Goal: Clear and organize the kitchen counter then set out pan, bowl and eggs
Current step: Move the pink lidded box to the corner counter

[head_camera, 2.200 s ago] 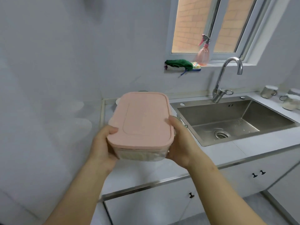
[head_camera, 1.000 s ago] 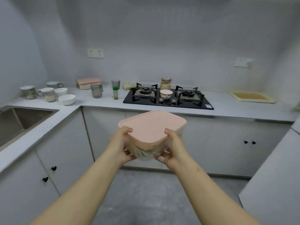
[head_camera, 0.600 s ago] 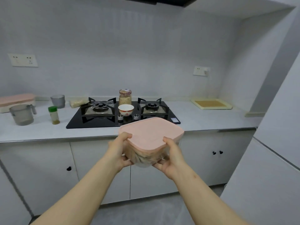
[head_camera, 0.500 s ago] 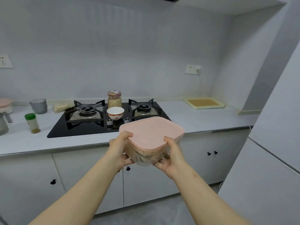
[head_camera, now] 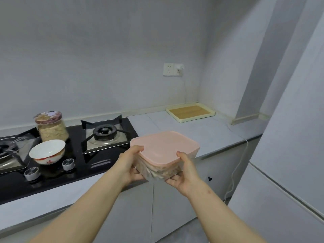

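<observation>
The box (head_camera: 164, 146) sits between the left hand (head_camera: 130, 165) and right hand (head_camera: 184, 174), over the counter (head_camera: 201, 134) edge, right of the hob (head_camera: 98, 163); on the hob the jar (head_camera: 51, 128) stands at the back, the bowl (head_camera: 47, 151) just before it, two knobs (head_camera: 68, 164) before the bowl, a burner (head_camera: 104, 131) right of the jar; a tray (head_camera: 190, 113) lies in the counter's far right corner, below the wall socket (head_camera: 169, 69); the fridge (head_camera: 289, 155) stands at the right.

Soft, even, shadowless light; slightly blurred overall, with wide-angle bending at the edges.
</observation>
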### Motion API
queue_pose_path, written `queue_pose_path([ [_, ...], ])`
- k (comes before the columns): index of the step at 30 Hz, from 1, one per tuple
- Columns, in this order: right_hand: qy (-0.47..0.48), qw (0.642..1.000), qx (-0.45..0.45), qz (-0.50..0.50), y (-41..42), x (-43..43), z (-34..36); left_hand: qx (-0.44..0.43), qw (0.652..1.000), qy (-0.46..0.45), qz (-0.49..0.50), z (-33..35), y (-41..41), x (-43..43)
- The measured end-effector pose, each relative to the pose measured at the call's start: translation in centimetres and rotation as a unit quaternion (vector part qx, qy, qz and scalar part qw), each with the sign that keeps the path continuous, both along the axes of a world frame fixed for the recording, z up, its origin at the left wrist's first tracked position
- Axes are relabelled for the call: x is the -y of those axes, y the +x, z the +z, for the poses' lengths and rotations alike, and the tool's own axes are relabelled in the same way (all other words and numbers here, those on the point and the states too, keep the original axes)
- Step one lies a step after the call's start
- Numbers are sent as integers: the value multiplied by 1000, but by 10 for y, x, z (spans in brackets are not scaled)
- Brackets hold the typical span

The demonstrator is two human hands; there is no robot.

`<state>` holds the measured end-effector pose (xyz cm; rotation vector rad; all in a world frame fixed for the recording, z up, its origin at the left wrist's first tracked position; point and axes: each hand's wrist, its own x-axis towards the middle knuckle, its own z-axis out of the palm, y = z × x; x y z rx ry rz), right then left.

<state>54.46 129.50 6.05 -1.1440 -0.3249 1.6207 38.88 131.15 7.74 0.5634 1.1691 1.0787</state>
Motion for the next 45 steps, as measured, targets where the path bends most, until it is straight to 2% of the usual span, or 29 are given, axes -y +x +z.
queue_pose_path([
  [7,-4,1000,6,-25,91,-131,1,5,1000,-17,-4,-3,94,-134],
  [14,-23,999,-11,-43,145,-232,-24,15,999,-38,-10,-13,151,-237],
  [20,-34,996,-13,-86,177,-304,-44,22,997,-58,-53,-34,185,-322],
  [29,-43,987,-32,-152,222,-369,-59,-31,987,-41,-150,-61,239,-409],
  [32,-58,985,17,-164,240,-395,-68,-64,982,-14,-179,-71,260,-437],
  [36,-89,980,80,-162,266,-424,-71,-99,977,-25,-188,-74,284,-459],
  [45,-126,973,130,-140,319,-480,-82,-159,972,-51,-167,-96,330,-510],
])
